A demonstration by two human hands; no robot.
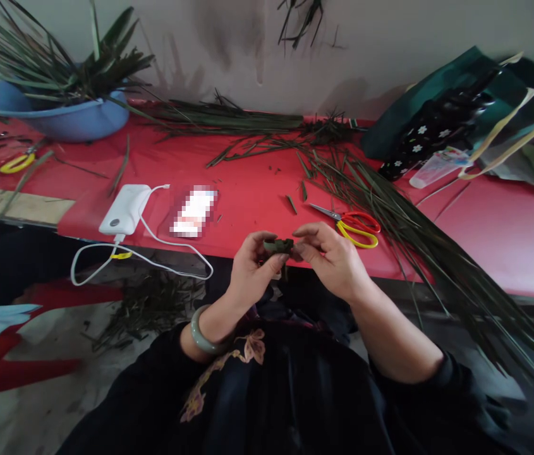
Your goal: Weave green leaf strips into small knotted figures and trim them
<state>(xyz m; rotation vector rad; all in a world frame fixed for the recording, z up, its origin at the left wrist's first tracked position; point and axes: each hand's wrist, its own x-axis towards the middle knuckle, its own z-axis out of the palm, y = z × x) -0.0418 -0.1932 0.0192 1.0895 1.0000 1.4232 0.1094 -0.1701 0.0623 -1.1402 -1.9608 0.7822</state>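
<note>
A small dark green piece of folded leaf [278, 245] is pinched between the thumb and fingers of my left hand [253, 264], just off the table's front edge. My right hand [329, 258] meets its right end with thumb and forefinger close together; whether those fingertips grip a bit of it is too small to tell. Scissors with red and yellow handles [359, 229] lie on the red tabletop [248, 208], just beyond my right hand. Long green leaf strips [418, 234] stretch from the table over its front edge on the right.
A blue basin [81, 120] of leaves stands back left, near yellow-handled scissors [18, 163]. A white power bank [125, 208] with a looping cable and a phone [194, 212] lie left. A green bag [404, 107], dark patterned item [430, 133] and plastic cup [438, 169] occupy the back right.
</note>
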